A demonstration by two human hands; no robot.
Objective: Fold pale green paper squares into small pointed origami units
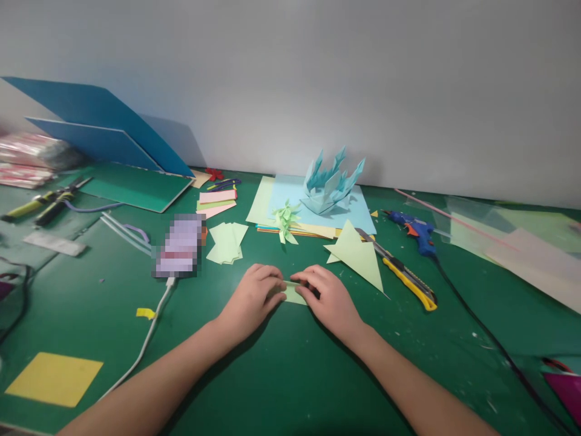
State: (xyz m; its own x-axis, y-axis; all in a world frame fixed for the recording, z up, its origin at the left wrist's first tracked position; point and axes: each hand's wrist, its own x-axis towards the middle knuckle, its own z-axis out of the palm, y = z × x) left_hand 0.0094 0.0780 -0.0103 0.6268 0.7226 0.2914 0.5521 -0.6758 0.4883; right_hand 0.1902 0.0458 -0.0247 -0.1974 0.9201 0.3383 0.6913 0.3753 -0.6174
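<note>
A small pale green sheet of paper (296, 294) lies on the green tabletop between my hands. My left hand (258, 297) has its thumb and fingers pinched on the sheet's left end. At the right end, my right hand (327, 297) grips it the same way, thumb near me and fingers on the far edge. The far edge looks folded over; the fingertips partly cover it. Just beyond sits a folded green paper piece with pointed leaves (287, 221). A fanned stack of pale green paper slips (227, 243) is left of it, and green paper triangles (356, 257) are to the right.
A blue spiky origami piece (333, 184) stands on stacked coloured sheets. Rightward lie a yellow utility knife (408, 281) and a blue glue gun (415, 230) with a black cord. At left are a phone (180, 245) on a white cable, pliers (49, 200) and a yellow sheet (55, 379).
</note>
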